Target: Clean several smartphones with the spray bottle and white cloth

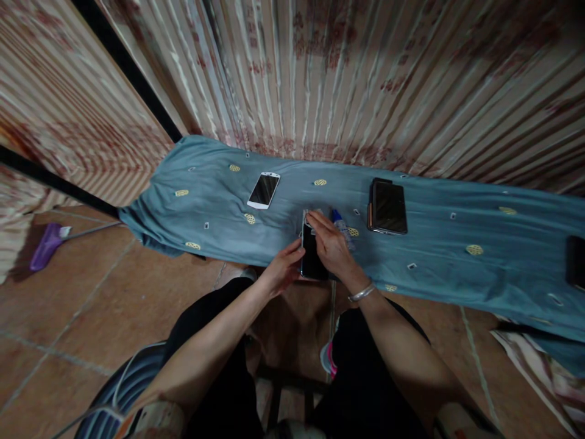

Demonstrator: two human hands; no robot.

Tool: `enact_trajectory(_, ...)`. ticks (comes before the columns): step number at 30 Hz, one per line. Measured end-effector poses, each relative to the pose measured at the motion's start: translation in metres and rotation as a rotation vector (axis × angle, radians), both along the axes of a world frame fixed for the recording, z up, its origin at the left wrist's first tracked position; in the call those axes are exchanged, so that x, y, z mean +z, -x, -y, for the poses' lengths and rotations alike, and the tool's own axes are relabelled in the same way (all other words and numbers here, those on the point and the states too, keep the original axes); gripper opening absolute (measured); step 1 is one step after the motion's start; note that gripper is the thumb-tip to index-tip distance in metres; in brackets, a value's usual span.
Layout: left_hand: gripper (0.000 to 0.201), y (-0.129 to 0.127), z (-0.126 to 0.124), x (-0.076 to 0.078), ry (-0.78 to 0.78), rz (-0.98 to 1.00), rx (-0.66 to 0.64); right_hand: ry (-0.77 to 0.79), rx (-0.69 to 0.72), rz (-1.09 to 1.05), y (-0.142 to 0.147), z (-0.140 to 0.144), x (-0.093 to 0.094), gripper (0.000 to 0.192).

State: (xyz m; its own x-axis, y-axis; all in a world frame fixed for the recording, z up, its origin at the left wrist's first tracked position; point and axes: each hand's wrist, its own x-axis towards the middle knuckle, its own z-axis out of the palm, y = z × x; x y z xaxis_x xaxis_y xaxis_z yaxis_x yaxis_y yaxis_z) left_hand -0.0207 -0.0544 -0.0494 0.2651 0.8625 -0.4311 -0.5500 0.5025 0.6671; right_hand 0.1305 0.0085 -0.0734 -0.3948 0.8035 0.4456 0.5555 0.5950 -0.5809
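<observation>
A dark phone (pixel 312 259) is at the near edge of the blue cloth, its glossy face up. My left hand (pixel 283 265) grips its left edge, thumb and fingers closed on it. Across the phone's upper end lies my right hand (pixel 333 244), fingers together and bent down onto the surface. Something pale and thin (pixel 307 214) shows at these fingertips; I cannot make out what it is. Right beside the hand is a small clear bottle with a blue cap (pixel 337 216), partly covered by the hand.
A white phone (pixel 264 190) lies to the left on the blue cloth (pixel 219 201). To the right are a dark tablet-like device (pixel 388 207) and a black object (pixel 576 262) at the frame edge. Pleated curtains (pixel 292 79) hang behind. A purple broom (pixel 48 244) rests on the tiled floor.
</observation>
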Motion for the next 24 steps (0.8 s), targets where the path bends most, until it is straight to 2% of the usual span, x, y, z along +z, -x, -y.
enact_trajectory(15, 0.052, 0.011, -0.015, 0.001, -0.045, 0.051, 0.078, 0.053, 0.142, -0.056, 0.009, 0.019, 0.004, 0.061)
enact_trajectory(24, 0.027, 0.018, -0.024, 0.006, -0.036, 0.035, 0.171, 0.039, 0.175, -0.075, 0.016, 0.029, 0.005, 0.060)
